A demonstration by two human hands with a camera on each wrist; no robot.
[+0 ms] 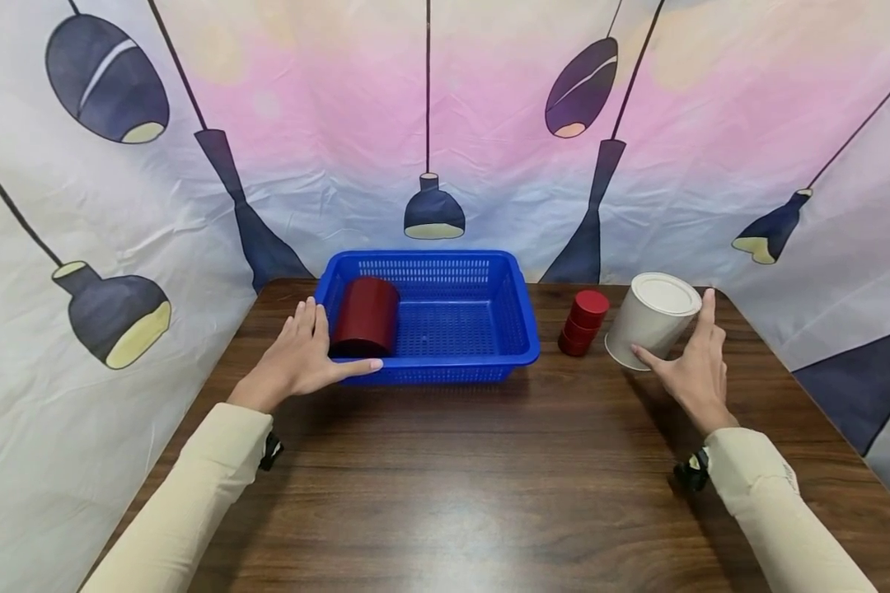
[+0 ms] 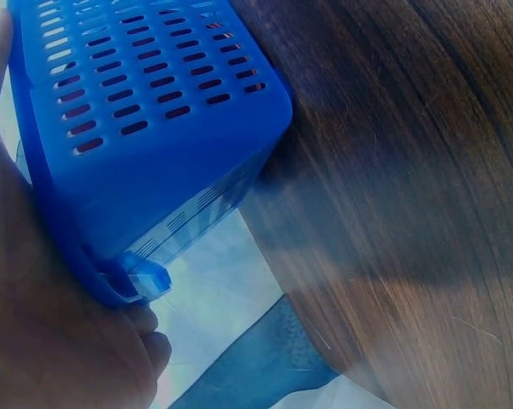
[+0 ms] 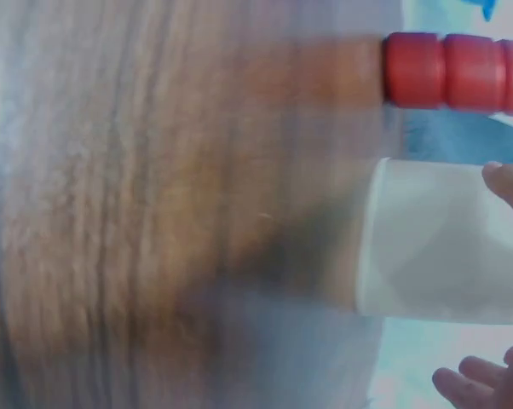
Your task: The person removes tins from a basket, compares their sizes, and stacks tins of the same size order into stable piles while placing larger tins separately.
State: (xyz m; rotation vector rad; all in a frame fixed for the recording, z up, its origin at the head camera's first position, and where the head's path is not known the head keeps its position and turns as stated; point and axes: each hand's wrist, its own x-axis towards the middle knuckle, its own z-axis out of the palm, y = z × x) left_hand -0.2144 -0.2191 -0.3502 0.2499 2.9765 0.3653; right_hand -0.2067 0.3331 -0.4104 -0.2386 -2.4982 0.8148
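My left hand (image 1: 295, 356) rests at the near left corner of a blue plastic basket (image 1: 460, 361), fingers extended along its side and thumb along the front rim. Inside the basket, at its left end, a dark red cylinder (image 1: 367, 311) lies on its side. At the right, my right hand (image 1: 693, 369) reaches around a white lidded can (image 1: 648, 325) that stands upright. Its thumb overlaps the can's front, and the other fingers spread beyond the right side, apart from the wall in the right wrist view. Just left of the can stands a ribbed red container (image 1: 584, 323).
Everything stands on a dark wooden table (image 1: 445, 478), with the basket and containers near its back edge. Directly behind hangs a cloth backdrop (image 1: 371, 165) printed with lamps. Each wrist carries a small black device, such as the one (image 1: 693, 471) at the right cuff.
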